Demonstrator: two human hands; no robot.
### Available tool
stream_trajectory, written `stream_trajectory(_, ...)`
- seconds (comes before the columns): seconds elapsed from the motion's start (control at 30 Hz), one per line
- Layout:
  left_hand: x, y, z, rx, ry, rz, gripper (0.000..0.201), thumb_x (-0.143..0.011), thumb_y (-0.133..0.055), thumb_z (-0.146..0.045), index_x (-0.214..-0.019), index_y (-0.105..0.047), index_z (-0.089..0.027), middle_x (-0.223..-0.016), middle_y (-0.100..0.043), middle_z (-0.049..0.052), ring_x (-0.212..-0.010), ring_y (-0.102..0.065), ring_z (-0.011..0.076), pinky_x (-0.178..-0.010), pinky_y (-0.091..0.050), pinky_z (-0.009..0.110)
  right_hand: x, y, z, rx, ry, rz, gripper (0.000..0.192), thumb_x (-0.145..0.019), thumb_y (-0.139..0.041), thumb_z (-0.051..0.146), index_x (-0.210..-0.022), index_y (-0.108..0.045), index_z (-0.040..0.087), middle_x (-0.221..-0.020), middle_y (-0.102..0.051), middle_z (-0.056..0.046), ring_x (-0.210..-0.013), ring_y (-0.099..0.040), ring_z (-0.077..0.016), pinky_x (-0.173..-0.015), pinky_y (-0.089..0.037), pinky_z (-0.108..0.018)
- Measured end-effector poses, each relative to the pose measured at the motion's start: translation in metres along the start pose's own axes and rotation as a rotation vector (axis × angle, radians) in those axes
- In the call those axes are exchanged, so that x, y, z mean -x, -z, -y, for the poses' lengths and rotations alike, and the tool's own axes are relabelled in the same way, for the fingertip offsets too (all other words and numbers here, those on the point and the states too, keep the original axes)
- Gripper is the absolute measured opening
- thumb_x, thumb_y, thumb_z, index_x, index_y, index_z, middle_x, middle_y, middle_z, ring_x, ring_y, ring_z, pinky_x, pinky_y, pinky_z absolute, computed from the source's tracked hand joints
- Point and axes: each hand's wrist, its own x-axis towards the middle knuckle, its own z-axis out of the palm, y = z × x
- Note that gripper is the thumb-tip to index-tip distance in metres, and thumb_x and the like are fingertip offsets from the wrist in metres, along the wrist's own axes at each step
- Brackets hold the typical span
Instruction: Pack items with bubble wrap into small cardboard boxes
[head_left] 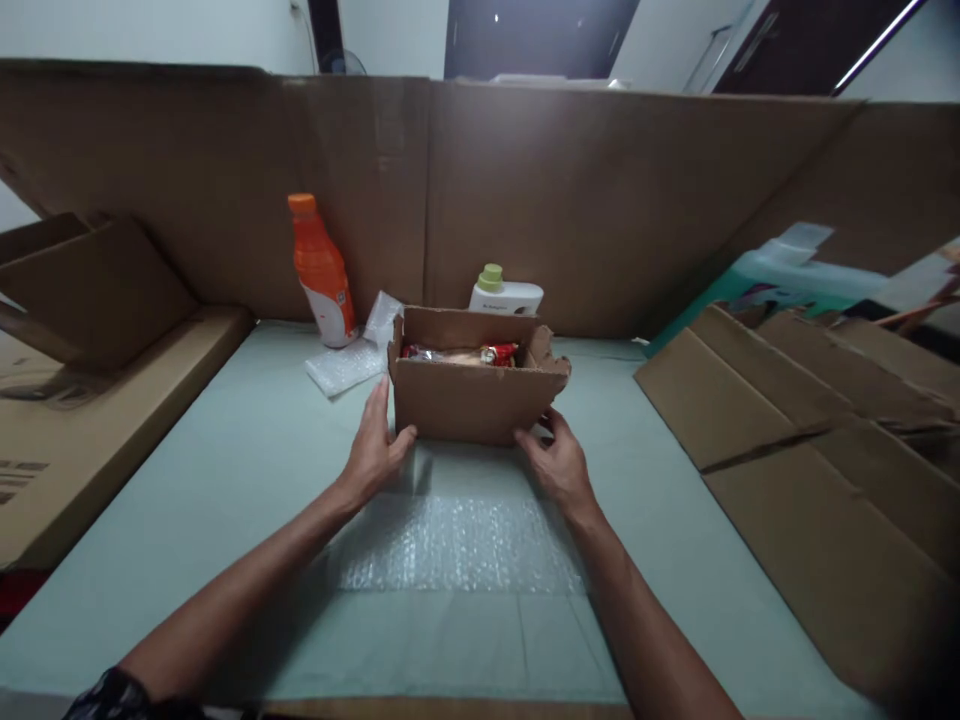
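Two-handed hold on the small open cardboard box (472, 405): left hand (375, 445) has fingers up the left side and thumb at the lower front corner, right hand (559, 465) is closed around the lower right corner with its thumb by the bottom front edge. Palms well apart, box between them, mid-table, just beyond the flat bubble wrap sheet (461, 545). Can't tell from here whether its base is on the pale green table cover (217, 480) or slightly off it. Grip low is right, I'd say: the corners look stiffest there, while the top rim is ragged, so I wouldn't grab by the torn right edge (555, 372). Squeeze evenly, light pressure; thin board probably bows if one side gets more. Keep it level, since the top is open and the red-wrapped item (499, 354) inside could slide. Mind the back: white bottle with the green cap (506, 297) stands behind the box, gap unclear, and folded bubble wrap (345, 367) lies near the left rear, beside the orange bottle (322, 270). Any shift should be slow, both wrists together, no twisting.
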Motion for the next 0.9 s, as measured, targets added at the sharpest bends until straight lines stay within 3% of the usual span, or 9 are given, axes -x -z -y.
stream_trajectory(0.1, 0.056, 0.004, -0.009, -0.248, -0.255, 0.037, 0.078, -0.094, -0.054, -0.027, -0.16, -0.013, -0.026, -0.164, -0.028, 0.015, -0.148, -0.033, 0.0312, -0.118, -0.034, 0.054, 0.054, -0.002, -0.001, 0.106, 0.197, -0.049, 0.053, -0.09, -0.057, 0.038, -0.138, -0.055, 0.017, -0.139, -0.061, -0.018, -0.126, -0.057, -0.0315, -0.104, -0.046, -0.052)
stream_trajectory(0.27, 0.139, 0.007, 0.011, -0.624, -0.486, 0.422, 0.069, -0.098, -0.05, -0.041, -0.158, -0.026, -0.018, -0.158, -0.041, 0.016, -0.148, -0.035, 0.0304, -0.121, -0.026, 0.052, 0.134, -0.027, 0.007, 0.347, 0.619, 0.529, 0.043, -0.094, -0.054, 0.023, -0.137, -0.06, 0.026, -0.142, -0.062, -0.009, -0.133, -0.055, -0.0259, -0.108, -0.046, -0.047)
stream_trajectory(0.33, 0.152, 0.023, 0.032, -0.774, -0.462, 0.443, 0.065, -0.099, -0.049, -0.045, -0.156, -0.032, -0.02, -0.159, -0.04, 0.015, -0.148, -0.035, 0.032, -0.121, -0.022, 0.055, 0.141, -0.014, -0.006, 0.48, 0.591, 0.557, 0.041, -0.095, -0.056, 0.026, -0.135, -0.062, 0.025, -0.147, -0.057, -0.01, -0.137, -0.051, -0.0283, -0.109, -0.044, -0.049)
stream_trajectory(0.43, 0.161, 0.061, 0.056, -0.898, -0.346, 0.349, 0.054, -0.1, -0.044, -0.043, -0.152, -0.042, -0.025, -0.159, -0.04, 0.013, -0.147, -0.035, 0.0338, -0.118, -0.024, 0.057, 0.134, 0.036, -0.04, 0.657, 0.405, 0.361, 0.038, -0.098, -0.051, 0.031, -0.13, -0.066, 0.019, -0.143, -0.061, -0.014, -0.132, -0.055, -0.0325, -0.103, -0.046, -0.053)
stream_trajectory(0.53, 0.167, 0.085, 0.06, -0.926, -0.203, 0.153, 0.051, -0.1, -0.04, -0.042, -0.142, -0.054, -0.017, -0.153, -0.047, 0.018, -0.147, -0.034, 0.0375, -0.116, -0.028, 0.06, 0.117, 0.078, -0.063, 0.703, 0.305, 0.177, 0.037, -0.097, -0.048, 0.036, -0.12, -0.07, 0.016, -0.129, -0.069, -0.016, -0.127, -0.059, -0.034, -0.1, -0.046, -0.052)
stream_trajectory(0.67, 0.161, 0.069, 0.051, -0.865, -0.053, -0.008, 0.051, -0.096, -0.045, -0.044, -0.129, -0.062, -0.009, -0.145, -0.052, 0.025, -0.145, -0.034, 0.0413, -0.114, -0.03, 0.063, 0.093, 0.073, -0.056, 0.637, 0.232, 0.184, 0.038, -0.09, -0.052, 0.035, -0.12, -0.067, 0.017, -0.129, -0.069, -0.017, -0.128, -0.057, -0.0344, -0.103, -0.042, -0.051)
stream_trajectory(0.77, 0.151, 0.048, 0.049, -0.76, -0.005, -0.04, 0.037, -0.089, -0.053, -0.04, -0.106, -0.069, -0.012, -0.14, -0.056, 0.024, -0.142, -0.038, 0.0435, -0.11, -0.037, 0.063, 0.081, 0.059, -0.041, 0.603, 0.187, 0.211, 0.028, -0.082, -0.055, 0.033, -0.1, -0.069, 0.016, -0.131, -0.066, -0.02, -0.124, -0.058, -0.0373, -0.099, -0.044, -0.051)
stream_trajectory(0.83, 0.146, 0.044, 0.048, -0.677, -0.027, -0.08, 0.024, -0.085, -0.053, -0.034, -0.087, -0.069, -0.015, -0.136, -0.06, 0.022, -0.14, -0.041, 0.0435, -0.107, -0.04, 0.061, 0.085, 0.063, -0.032, 0.587, 0.198, 0.234, 0.016, -0.079, -0.053, 0.031, -0.082, -0.065, 0.019, -0.115, -0.073, -0.017, -0.108, -0.066, -0.0326, -0.089, -0.049, -0.044)
stream_trajectory(0.9, 0.141, 0.049, 0.042, -0.586, -0.075, -0.074, 0.019, -0.083, -0.051, -0.03, -0.081, -0.065, -0.018, -0.122, -0.069, 0.017, -0.125, -0.058, 0.0376, -0.1, -0.049, 0.053, 0.101, 0.076, -0.024, 0.54, 0.176, 0.284, 0.014, -0.08, -0.051, 0.032, -0.074, -0.059, 0.022, -0.089, -0.074, -0.009, -0.084, -0.068, -0.0247, -0.075, -0.05, -0.035)
